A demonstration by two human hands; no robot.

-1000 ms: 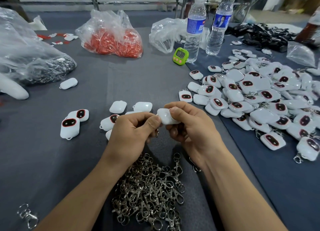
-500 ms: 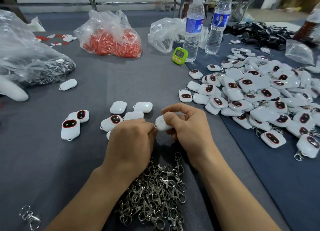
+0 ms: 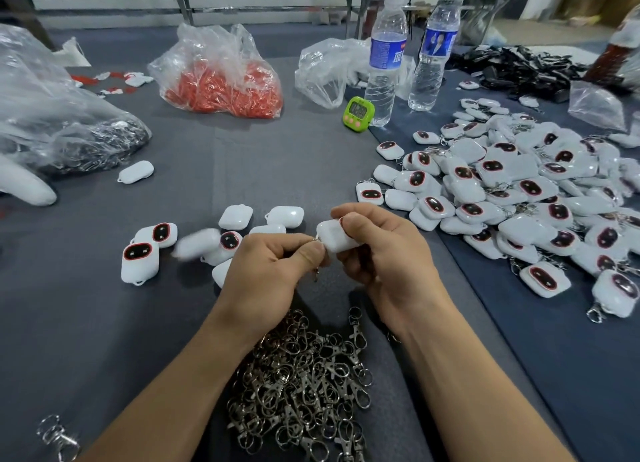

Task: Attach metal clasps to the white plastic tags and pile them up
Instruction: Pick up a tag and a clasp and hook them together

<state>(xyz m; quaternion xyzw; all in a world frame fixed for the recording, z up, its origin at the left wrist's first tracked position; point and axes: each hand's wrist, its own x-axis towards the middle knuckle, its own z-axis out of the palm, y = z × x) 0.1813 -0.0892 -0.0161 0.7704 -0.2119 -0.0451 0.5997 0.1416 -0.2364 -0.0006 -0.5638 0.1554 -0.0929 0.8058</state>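
Observation:
My right hand [image 3: 384, 253] grips a white plastic tag [image 3: 334, 238] above the table's middle. My left hand [image 3: 266, 271] pinches a small metal clasp [image 3: 317, 253] at that tag's left corner, mostly hidden by my fingers. Below my hands lies a heap of loose metal clasps [image 3: 304, 385]. Several white tags without clasps [image 3: 239, 217] lie to the left; one [image 3: 195, 243] is blurred. A big pile of tags with clasps [image 3: 519, 198] covers the right side.
A red-filled plastic bag [image 3: 221, 77], a green timer [image 3: 358, 112] and two water bottles [image 3: 386, 56] stand at the back. A clear bag of metal parts [image 3: 69, 129] sits at the left. One stray clasp [image 3: 57, 435] lies at the bottom left. Black cords [image 3: 519, 66] are far right.
Both hands stayed together at the tag; the right hand turned the tag slightly and the left thumb now pinches the clasp at its corner. A loose tag on the left looks blurred, as if moving.

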